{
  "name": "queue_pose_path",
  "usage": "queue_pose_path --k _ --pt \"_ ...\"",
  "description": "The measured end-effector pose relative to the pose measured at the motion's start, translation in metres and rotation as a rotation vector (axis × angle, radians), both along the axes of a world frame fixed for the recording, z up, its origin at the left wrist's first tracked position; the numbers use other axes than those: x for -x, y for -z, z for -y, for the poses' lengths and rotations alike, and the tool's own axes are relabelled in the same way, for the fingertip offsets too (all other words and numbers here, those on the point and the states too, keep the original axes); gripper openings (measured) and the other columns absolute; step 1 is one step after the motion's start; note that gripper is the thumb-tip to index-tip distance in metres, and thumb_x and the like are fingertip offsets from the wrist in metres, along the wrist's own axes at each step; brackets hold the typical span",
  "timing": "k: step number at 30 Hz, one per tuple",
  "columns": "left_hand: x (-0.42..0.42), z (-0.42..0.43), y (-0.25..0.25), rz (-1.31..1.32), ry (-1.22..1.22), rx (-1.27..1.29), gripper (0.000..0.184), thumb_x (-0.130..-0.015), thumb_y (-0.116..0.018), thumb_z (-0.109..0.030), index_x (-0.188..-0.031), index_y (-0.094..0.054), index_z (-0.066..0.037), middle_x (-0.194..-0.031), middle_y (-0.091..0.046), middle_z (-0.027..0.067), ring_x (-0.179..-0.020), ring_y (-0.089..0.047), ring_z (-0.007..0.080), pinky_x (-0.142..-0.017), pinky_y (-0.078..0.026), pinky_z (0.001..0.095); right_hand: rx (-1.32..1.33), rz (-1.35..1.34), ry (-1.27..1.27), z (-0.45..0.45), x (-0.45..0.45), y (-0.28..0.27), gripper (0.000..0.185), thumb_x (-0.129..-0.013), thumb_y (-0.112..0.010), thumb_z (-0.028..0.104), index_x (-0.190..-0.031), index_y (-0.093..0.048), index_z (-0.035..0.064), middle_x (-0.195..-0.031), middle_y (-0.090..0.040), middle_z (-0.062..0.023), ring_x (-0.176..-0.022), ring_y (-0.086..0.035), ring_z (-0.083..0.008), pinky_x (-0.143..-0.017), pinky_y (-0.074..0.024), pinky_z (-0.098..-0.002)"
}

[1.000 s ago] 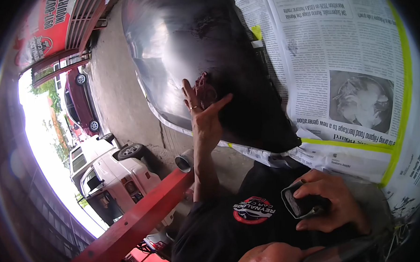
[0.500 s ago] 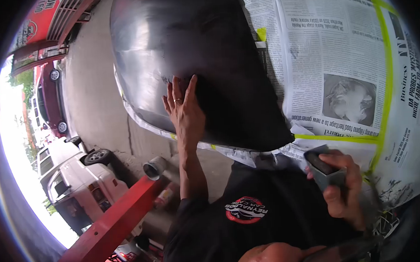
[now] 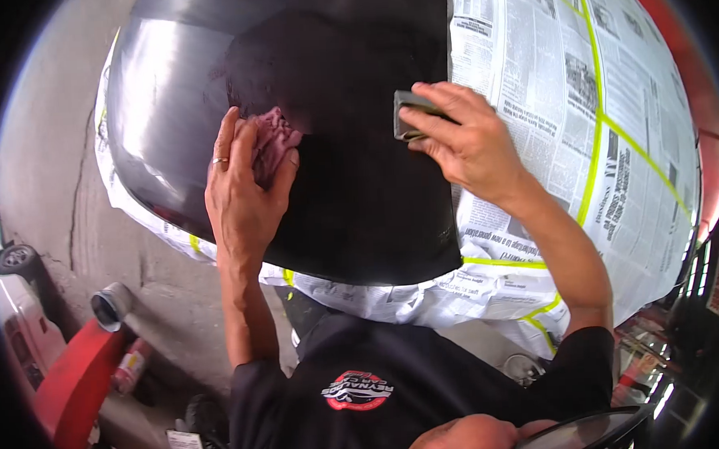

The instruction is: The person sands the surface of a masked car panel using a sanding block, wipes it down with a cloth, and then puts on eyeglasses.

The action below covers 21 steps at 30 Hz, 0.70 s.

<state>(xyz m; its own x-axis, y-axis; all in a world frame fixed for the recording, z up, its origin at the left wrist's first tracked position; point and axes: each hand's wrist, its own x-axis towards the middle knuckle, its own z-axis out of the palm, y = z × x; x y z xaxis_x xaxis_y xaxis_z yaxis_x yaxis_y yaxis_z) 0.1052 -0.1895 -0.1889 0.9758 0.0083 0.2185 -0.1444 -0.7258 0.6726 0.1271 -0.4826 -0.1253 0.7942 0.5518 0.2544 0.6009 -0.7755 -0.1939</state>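
Observation:
A dark, curved car body panel (image 3: 359,216) spans the middle of the view, glossy at its left and matte toward the right. My left hand (image 3: 245,181), with a ring on one finger, is closed on a crumpled pinkish cloth (image 3: 274,148) at the panel's surface. Faint smudges show just beyond those fingers. Over the panel's right part, my right hand (image 3: 472,139) grips a grey sanding block (image 3: 409,114) between thumb and fingers. Whether the block touches the panel I cannot tell.
Newspaper sheets (image 3: 514,81) held by yellow-green masking tape (image 3: 594,166) cover the area right of the panel and run under its near edge. At lower left are a red beam (image 3: 82,389), a can (image 3: 111,306) and a white vehicle (image 3: 27,319).
My left hand, bare on the panel before, now holds the pinkish cloth. My right hand has carried the block from near my body up over the panel. The view has shifted.

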Motion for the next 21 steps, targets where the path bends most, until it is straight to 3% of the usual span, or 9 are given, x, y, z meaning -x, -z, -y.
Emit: queue_pose_path --k 1,3,8,13,18,21 --pt "0.001 -0.002 0.008 -0.005 -0.014 0.022 0.059 -0.089 -0.078 -0.024 -0.139 -0.058 -0.001 -0.147 -0.054 0.0212 -0.136 -0.053 0.0387 -0.11 -0.044 0.0464 -0.015 -0.027 -0.022 0.0 0.0 0.006 0.043 -0.074 -0.085 0.01 -0.116 -0.076 0.0113 -0.131 -0.065 -0.0107 -0.118 -0.062 -0.0336 -0.098 -0.0511 -0.0433" --pt "0.002 -0.002 0.021 0.173 -0.011 -0.277 0.053 -0.092 -0.074 -0.031 -0.135 -0.06 -0.002 -0.147 -0.055 0.0194 -0.138 -0.05 0.0385 -0.114 -0.039 0.0483 -0.008 -0.07 -0.036 0.0 -0.001 0.006 0.039 -0.077 -0.082 0.01 -0.115 -0.076 0.0119 -0.132 -0.064 -0.0118 -0.12 -0.06 -0.0339 -0.099 -0.049 -0.0441" --pt "0.001 -0.001 0.021 0.105 -0.022 -0.166 0.052 -0.095 -0.069 -0.034 -0.136 -0.061 -0.003 -0.148 -0.055 0.0174 -0.141 -0.046 0.0386 -0.118 -0.032 0.0489 0.067 -0.12 -0.025 -0.001 0.002 -0.004 0.039 -0.079 -0.081 0.008 -0.118 -0.076 0.0126 -0.135 -0.063 -0.0112 -0.123 -0.059 -0.0339 -0.101 -0.0498 -0.0438" --pt "0.001 -0.003 0.019 0.099 -0.001 -0.246 0.051 -0.097 -0.067 -0.034 -0.138 -0.059 -0.004 -0.149 -0.053 0.0152 -0.144 -0.043 0.0375 -0.122 -0.026 0.0524 0.024 -0.19 -0.083 0.005 -0.004 -0.005 0.035 -0.08 -0.077 0.004 -0.114 -0.076 0.0111 -0.132 -0.062 -0.0122 -0.122 -0.059 -0.0341 -0.099 -0.0486 -0.0454" --pt "0.001 -0.002 0.018 0.089 -0.009 -0.286 0.051 -0.098 -0.065 -0.034 -0.139 -0.058 -0.005 -0.151 -0.052 0.0147 -0.145 -0.041 0.0373 -0.122 -0.023 0.0538 0.106 0.024 -0.196 -0.027 -0.034 0.007 0.031 -0.081 -0.074 0.004 -0.111 -0.077 0.0117 -0.128 -0.064 -0.0091 -0.119 -0.061 -0.0302 -0.099 -0.0483 -0.0429" --pt "0.002 -0.001 0.019 0.094 -0.018 -0.284 0.051 -0.098 -0.065 -0.035 -0.139 -0.058 -0.005 -0.151 -0.051 0.014 -0.146 -0.04 0.0375 -0.123 -0.022 0.0539 0.101 -0.035 -0.119 0.003 -0.004 0.001 0.033 -0.08 -0.075 0.003 -0.112 -0.077 0.0128 -0.129 -0.065 -0.0079 -0.12 -0.06 -0.0308 -0.102 -0.0474 -0.043"
